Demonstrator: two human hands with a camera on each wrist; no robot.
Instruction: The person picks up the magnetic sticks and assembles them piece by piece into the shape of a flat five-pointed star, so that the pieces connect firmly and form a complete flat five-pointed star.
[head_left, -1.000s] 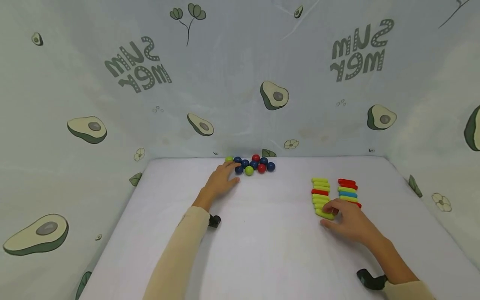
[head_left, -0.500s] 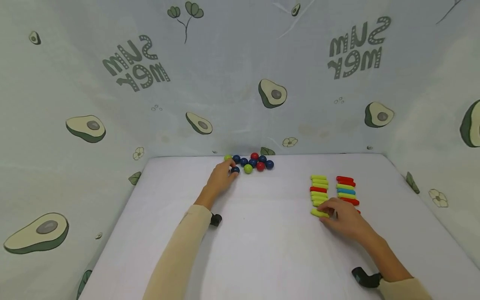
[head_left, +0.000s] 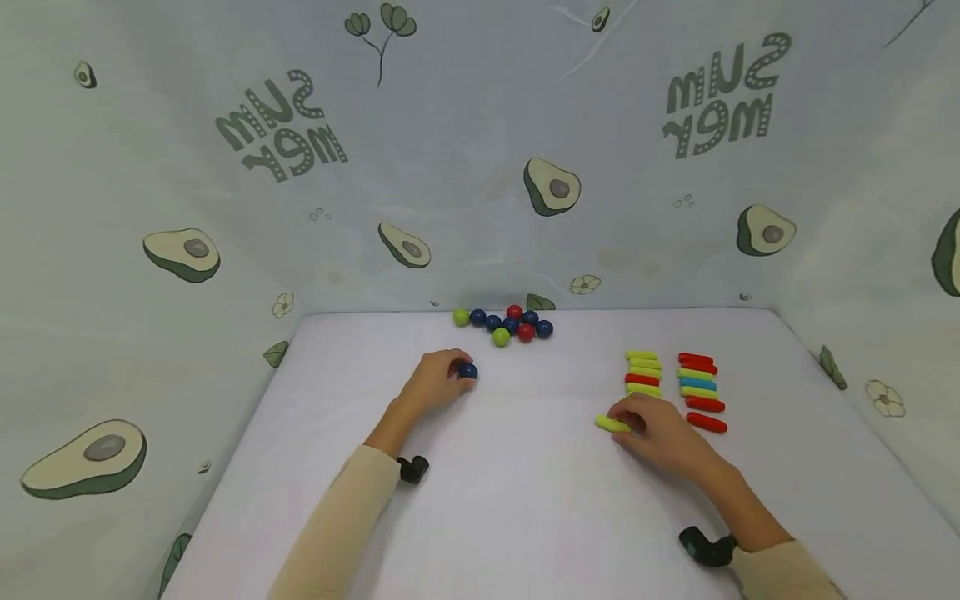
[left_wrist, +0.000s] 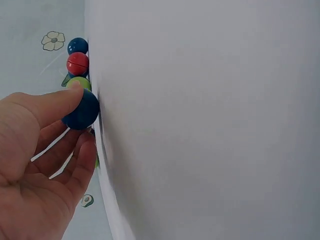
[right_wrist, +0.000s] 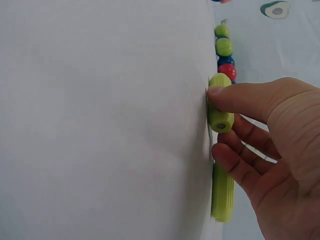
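In the head view my left hand (head_left: pixel 435 382) pinches a dark blue ball (head_left: pixel 468 371) between thumb and fingers, in front of the ball group. The left wrist view shows the same blue ball (left_wrist: pixel 82 112) under the thumb. On the right, my right hand (head_left: pixel 666 432) pinches a short yellow-green stick (head_left: pixel 611 423), left of the nearer ends of two stick columns. Seen from the right wrist, this ridged stick (right_wrist: pixel 221 117) has a grey round spot in its end. Behind the fingers lies another yellow-green stick (right_wrist: pixel 222 195).
Several blue, red and green balls (head_left: pixel 527 332) cluster at the table's back edge. Two columns of sticks stand at the right: one mostly yellow-green with a red stick (head_left: pixel 642 380), the other mixed, with a blue stick (head_left: pixel 698 383). A patterned curtain hangs behind the white table (head_left: pixel 480 500).
My left hand has gripped a blue ball and drawn it away from the group, toward me. My right hand has pulled a yellow-green stick leftward from the nearer end of the left column.
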